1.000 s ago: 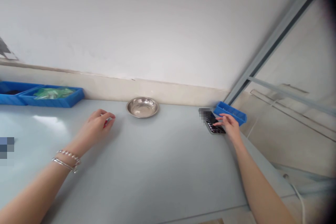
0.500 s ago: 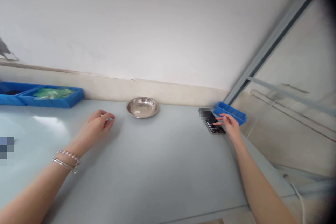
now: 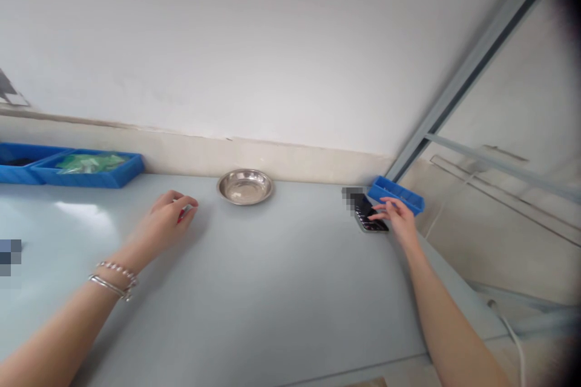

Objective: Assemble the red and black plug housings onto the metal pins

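The left hand (image 3: 169, 217) gripped a small red item (image 3: 181, 216) at 8 o'clock; the right hand (image 3: 398, 221), loosely open, was over the phone (image 3: 365, 217) at 4 o'clock, contact indeterminable. A slackened pinch risked dropping the item; a stray fingertip, false phone input.

Dark phone (image 3: 363, 209) flat on table (image 3: 281, 284), screen up; small red object (image 3: 181, 216), mostly hidden

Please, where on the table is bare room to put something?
Widest free patch: between left hand and right hand, in front of the metal dish. Another lies between dish and smartphone. The right end is crowded: smartphone, right hand and blue bin.
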Motion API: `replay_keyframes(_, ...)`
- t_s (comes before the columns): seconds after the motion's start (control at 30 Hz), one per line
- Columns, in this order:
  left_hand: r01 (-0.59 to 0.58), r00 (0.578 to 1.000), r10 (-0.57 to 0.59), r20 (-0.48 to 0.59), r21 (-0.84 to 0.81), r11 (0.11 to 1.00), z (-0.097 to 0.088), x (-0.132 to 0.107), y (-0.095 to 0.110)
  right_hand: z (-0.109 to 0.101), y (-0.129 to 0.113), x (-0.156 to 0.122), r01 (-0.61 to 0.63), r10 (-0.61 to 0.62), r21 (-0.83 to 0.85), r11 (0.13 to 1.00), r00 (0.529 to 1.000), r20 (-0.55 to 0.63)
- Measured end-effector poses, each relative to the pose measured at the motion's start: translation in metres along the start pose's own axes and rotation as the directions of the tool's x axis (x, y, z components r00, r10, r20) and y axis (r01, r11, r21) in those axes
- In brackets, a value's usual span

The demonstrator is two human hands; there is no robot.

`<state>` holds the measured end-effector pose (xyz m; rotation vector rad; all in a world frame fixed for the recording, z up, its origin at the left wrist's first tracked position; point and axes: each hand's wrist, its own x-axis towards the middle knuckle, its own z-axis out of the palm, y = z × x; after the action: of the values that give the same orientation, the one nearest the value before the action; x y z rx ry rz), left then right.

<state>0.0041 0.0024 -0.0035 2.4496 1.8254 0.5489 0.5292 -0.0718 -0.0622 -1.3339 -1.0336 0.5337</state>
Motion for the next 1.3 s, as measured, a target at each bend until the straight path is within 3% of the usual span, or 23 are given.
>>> replay_keyframes(0.73, 0.009, 1.0, -0.009, 0.004, 0.016, 1.0, -0.0023, -0.0003, 0.0, 0.0022, -0.0043, -0.0044, -0.039, 0.039, -0.018, 0.999, 0.999, -0.009)
replay_keyframes(1.3, 0.017, 1.0, -0.017, -0.005, -0.007, 1.0, -0.004, 0.0002, 0.0015, 0.0018, -0.0007, 0.0, 0.02, -0.021, -0.025, 1.0, 0.999, -0.039)
